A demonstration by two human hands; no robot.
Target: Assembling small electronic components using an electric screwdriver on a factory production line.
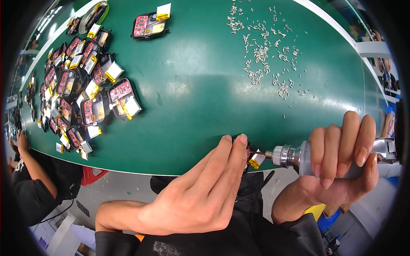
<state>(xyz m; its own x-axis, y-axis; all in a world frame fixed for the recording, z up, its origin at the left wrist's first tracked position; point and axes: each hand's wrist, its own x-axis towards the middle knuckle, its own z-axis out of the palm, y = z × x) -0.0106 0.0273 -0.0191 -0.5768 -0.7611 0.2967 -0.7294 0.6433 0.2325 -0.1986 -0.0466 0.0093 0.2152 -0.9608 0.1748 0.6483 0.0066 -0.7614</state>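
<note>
My left hand (198, 194) is closed over a small black device case at the table's near edge, hiding most of it. Past my fingertips show a sliver of its red circuit board (248, 152) and its white battery pouch (257, 159) with yellow tape. In my right hand (341, 158) lies an electric screwdriver (285, 156), held level with fingers wrapped round its grey body. Its thin bit points left into the case, beside the board. Whether a screw sits at the tip, I cannot make out.
On the green table (183, 111), many open black cases (67, 83) with red boards and battery pouches are heaped at left. One case (147, 25) lies alone at the back. Loose small screws (261, 53) are scattered at back right. Another person's arm (36, 168) rests at far left.
</note>
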